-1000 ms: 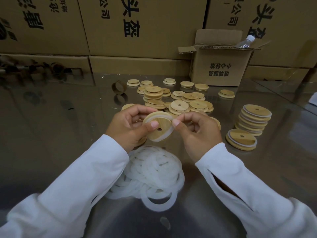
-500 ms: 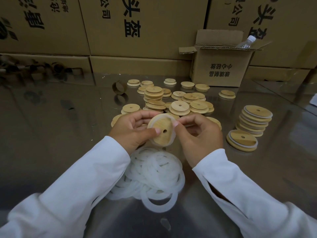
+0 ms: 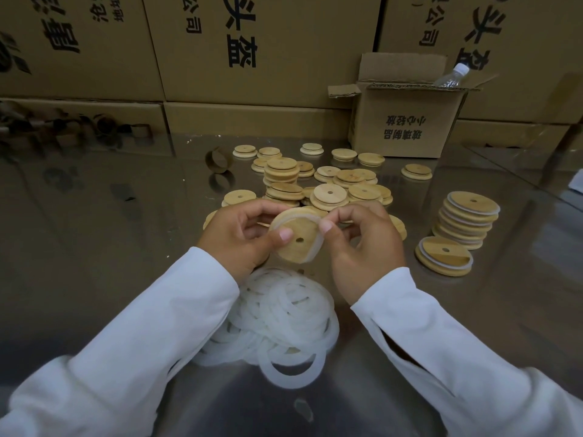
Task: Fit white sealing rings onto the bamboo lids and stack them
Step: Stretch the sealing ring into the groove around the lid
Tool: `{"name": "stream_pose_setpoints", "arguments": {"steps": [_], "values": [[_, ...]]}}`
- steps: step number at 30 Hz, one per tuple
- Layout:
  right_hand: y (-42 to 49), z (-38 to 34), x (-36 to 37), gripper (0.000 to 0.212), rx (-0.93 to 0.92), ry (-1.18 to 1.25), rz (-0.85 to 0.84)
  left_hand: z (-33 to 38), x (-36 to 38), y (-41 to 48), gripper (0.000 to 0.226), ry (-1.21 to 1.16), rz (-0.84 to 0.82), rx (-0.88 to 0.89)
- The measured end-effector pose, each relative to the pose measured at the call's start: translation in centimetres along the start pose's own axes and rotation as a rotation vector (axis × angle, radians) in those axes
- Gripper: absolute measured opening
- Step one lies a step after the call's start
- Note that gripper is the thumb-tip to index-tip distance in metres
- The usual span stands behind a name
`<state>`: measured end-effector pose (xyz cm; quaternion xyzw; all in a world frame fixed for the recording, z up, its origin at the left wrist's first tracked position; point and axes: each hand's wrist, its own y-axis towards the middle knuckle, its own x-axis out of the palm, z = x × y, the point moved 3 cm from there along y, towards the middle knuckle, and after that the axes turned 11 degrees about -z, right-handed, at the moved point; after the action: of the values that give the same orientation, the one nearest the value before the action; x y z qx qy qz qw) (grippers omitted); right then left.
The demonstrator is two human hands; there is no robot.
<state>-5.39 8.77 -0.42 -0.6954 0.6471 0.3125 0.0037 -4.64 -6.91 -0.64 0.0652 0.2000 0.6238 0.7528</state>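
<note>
Right now the tabletop (image 3: 94,247) holds a pile of white rings (image 3: 284,316) just under the hands and a stack of done lids (image 3: 467,222) off to their right. The left hand (image 3: 239,238) and right hand (image 3: 362,244) both pinch one bamboo lid (image 3: 295,244) between them. Its ring (image 3: 317,247) looks only half on, so it may pop off if a thumb slips.

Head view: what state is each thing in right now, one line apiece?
Held lid: tilted, held up in both hands.
Ring: partly round the lid, not fully seated.
Left hand: grips the lid, thumb on its face.
Right hand: pinches the ring at the lid's edge.
Ring pile: loose heap.
Ringed stack: stacked, slightly staggered.
Small box: open.
Bottle: capped.
</note>
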Motion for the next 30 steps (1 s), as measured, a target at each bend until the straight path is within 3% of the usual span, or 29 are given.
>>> {"name": "stream_pose_setpoints", "arguments": {"steps": [21,30], "values": [[-0.02,0.12,0.28,0.014,0.005,-0.037,-0.055,0.95,-0.56,-0.19,0.032,0.111,0.05,0.079],[-0.09,-0.01,0.2,0.02,0.044,-0.003,-0.082,0.63,-0.85,-0.02,0.032,0.046,0.066,0.063]]}}
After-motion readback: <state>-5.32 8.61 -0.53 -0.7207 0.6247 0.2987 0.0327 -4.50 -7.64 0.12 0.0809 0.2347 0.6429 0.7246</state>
